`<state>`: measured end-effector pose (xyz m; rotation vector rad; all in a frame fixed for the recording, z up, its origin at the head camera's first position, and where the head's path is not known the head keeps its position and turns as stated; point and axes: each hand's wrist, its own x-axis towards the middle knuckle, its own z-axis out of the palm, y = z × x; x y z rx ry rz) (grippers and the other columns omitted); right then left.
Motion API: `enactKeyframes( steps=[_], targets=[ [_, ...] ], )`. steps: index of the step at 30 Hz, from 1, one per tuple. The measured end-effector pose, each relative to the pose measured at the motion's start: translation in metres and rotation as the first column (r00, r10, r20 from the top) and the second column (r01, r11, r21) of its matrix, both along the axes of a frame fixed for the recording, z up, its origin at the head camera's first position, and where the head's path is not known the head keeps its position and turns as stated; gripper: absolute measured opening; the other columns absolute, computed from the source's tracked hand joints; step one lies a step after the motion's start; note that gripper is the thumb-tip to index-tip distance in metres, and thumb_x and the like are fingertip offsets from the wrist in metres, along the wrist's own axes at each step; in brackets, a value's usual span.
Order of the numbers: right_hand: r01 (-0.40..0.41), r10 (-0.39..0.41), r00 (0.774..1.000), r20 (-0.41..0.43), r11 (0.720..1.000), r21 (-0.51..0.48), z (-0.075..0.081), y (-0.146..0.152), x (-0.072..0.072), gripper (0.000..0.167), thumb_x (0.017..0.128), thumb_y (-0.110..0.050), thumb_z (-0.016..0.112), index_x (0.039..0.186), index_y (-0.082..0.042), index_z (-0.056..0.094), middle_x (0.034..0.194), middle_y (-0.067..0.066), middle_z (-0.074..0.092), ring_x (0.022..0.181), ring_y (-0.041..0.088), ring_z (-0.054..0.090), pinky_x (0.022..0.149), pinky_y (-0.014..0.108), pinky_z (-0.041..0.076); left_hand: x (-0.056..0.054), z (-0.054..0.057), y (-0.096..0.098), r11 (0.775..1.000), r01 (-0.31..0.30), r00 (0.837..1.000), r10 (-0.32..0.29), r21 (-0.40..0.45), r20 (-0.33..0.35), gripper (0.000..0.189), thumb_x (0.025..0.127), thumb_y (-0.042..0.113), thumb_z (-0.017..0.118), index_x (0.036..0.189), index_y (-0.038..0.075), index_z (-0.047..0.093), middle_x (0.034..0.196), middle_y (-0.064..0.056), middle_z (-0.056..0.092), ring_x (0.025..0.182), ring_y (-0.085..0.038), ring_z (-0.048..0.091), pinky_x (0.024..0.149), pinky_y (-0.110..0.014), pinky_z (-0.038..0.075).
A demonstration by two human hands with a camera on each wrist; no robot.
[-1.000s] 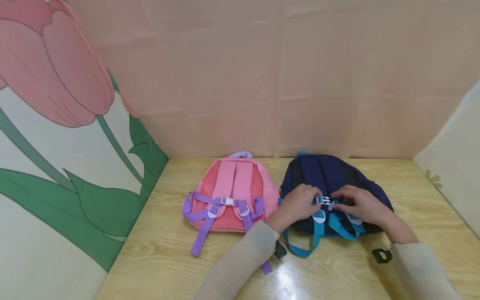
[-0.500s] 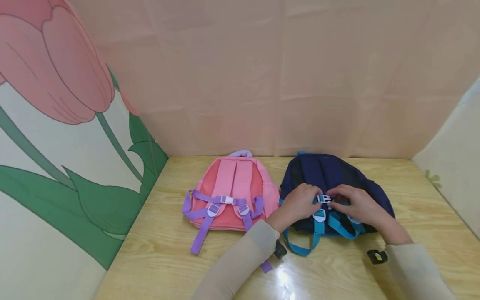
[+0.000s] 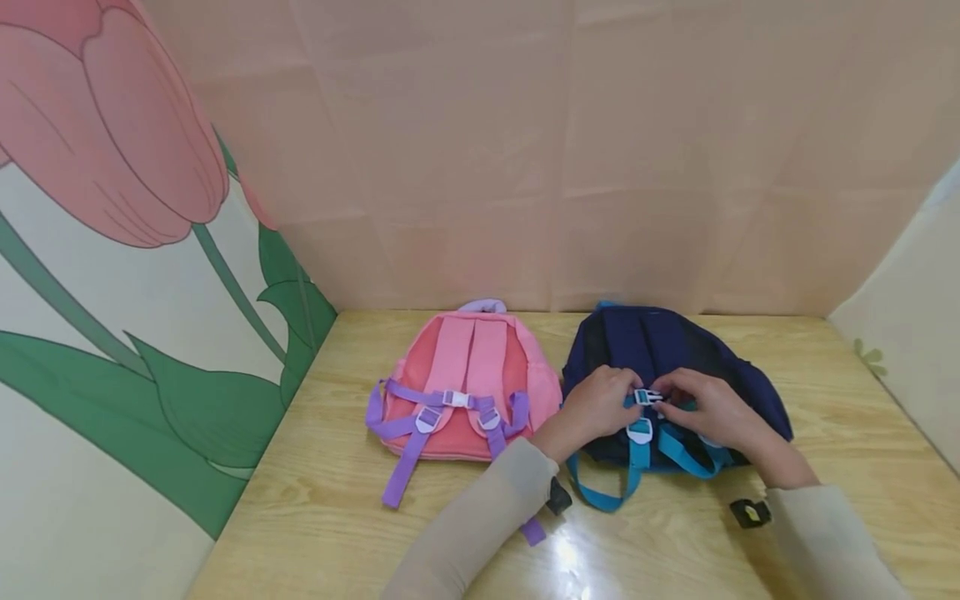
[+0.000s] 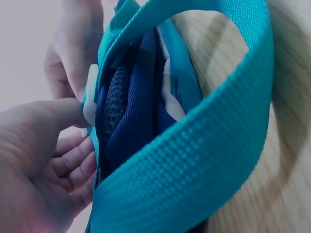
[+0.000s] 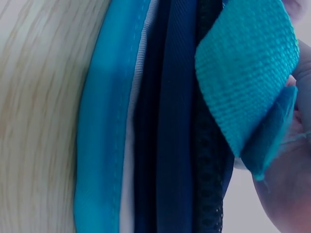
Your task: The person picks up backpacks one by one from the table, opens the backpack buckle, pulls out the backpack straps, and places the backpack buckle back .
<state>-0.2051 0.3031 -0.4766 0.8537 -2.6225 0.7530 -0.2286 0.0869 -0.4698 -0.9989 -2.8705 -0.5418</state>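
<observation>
With my left hand [image 3: 600, 402] I pinch the white buckle [image 3: 647, 397] at its nine o'clock, with my right hand [image 3: 714, 407] at three.

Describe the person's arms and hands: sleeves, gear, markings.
Plain beige fabric left sleeve and matching right sleeve, both long, ending near the wrists. Left hand and right hand are ungloved. A small dark left block and dark right block show beside the cuffs; their attachment is hidden. No cables or sleeve markings visible.
</observation>
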Motion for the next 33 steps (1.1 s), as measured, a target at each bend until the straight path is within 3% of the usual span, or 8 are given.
enactKeyframes(
  steps=[6,14,26,33],
  targets=[
    [0.015,-0.015,1.0,0.018,1.0,0.0,-0.005,0.0,0.0,0.026,0.082,-0.004,0.082,0.103,-0.011,0.07,0.091,-0.007,0.066,0.075,0.004,0.059,0.065,0.026,0.053,0.0,-0.003,-0.002,0.999,-0.022,1.0,0.022,-0.04,-0.005,0.025,0.092,0.039,0.072,0.112,0.024,0.071,0.102,0.014,0.067,0.093,-0.005,0.054,0.08,-0.013,0.045],
    [-0.021,0.023,0.998,0.055,0.999,-0.034,0.0,-0.005,0.001,0.028,0.082,-0.003,0.082,0.107,-0.01,0.069,0.09,-0.009,0.064,0.075,0.0,0.056,0.064,0.026,0.052,0.003,0.0,-0.006,0.999,-0.021,0.999,0.02,-0.05,-0.033,0.025,0.092,0.041,0.071,0.112,0.026,0.072,0.105,0.014,0.067,0.095,-0.005,0.052,0.082,-0.013,0.045],
    [-0.039,0.038,0.999,-0.022,0.998,-0.047,-0.001,-0.005,0.001,0.03,0.079,0.001,0.083,0.103,-0.012,0.07,0.088,-0.009,0.063,0.075,-0.001,0.054,0.064,0.025,0.051,-0.001,-0.001,-0.01,0.997,0.0,0.998,-0.004,-0.075,-0.056,0.026,0.093,0.044,0.069,0.113,0.028,0.073,0.107,0.013,0.068,0.097,-0.006,0.055,0.082,-0.016,0.047],
    [0.013,-0.014,1.0,-0.017,0.999,-0.033,-0.002,-0.002,0.001,0.026,0.083,-0.003,0.082,0.104,-0.014,0.071,0.089,-0.011,0.063,0.076,-0.001,0.054,0.065,0.027,0.051,-0.004,-0.002,-0.018,0.994,0.032,0.997,-0.04,-0.102,-0.071,0.023,0.095,0.044,0.067,0.112,0.029,0.073,0.108,0.012,0.067,0.095,-0.005,0.053,0.082,-0.016,0.046]
  ],
)
